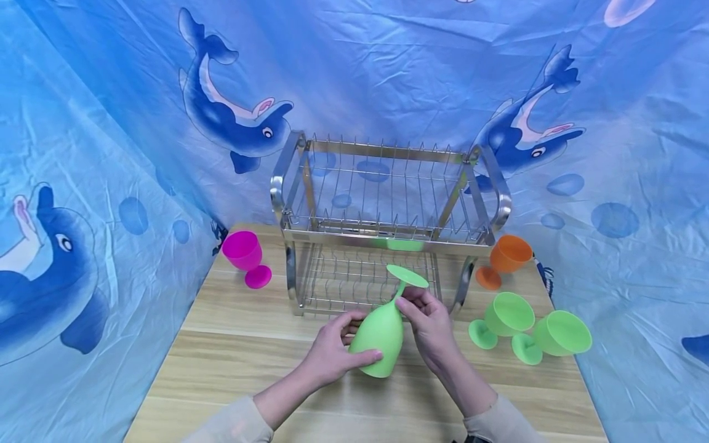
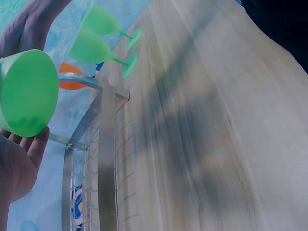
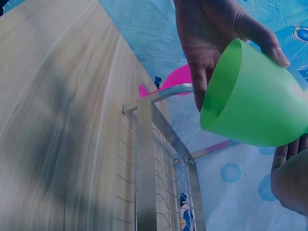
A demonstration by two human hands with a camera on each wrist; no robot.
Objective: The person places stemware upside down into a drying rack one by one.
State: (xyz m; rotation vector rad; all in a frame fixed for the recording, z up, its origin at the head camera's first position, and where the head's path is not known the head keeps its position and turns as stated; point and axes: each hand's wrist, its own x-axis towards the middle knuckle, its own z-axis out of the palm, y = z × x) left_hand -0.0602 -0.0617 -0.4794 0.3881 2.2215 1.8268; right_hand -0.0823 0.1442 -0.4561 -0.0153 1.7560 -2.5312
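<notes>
A light green plastic goblet (image 1: 379,338) is held tilted upside down in front of the rack, its round foot up and its mouth low toward the person. The left hand (image 1: 329,354) grips the bowl from the left, thumb across the near side. At the lower stem, where it meets the bowl, the right hand (image 1: 432,326) pinches the goblet with thumb and fingers. In the right wrist view the goblet's open mouth (image 3: 221,86) shows, and nothing is seen inside. Some fingers of both hands are hidden behind the goblet.
A two-tier metal dish rack (image 1: 332,239) stands behind the hands. Left of it is a magenta goblet (image 1: 242,250); right are an orange goblet (image 1: 509,253) and two green goblets (image 1: 508,315), upright on the wooden table (image 1: 221,369). A blue dolphin curtain (image 1: 376,74) surrounds the table's back and sides.
</notes>
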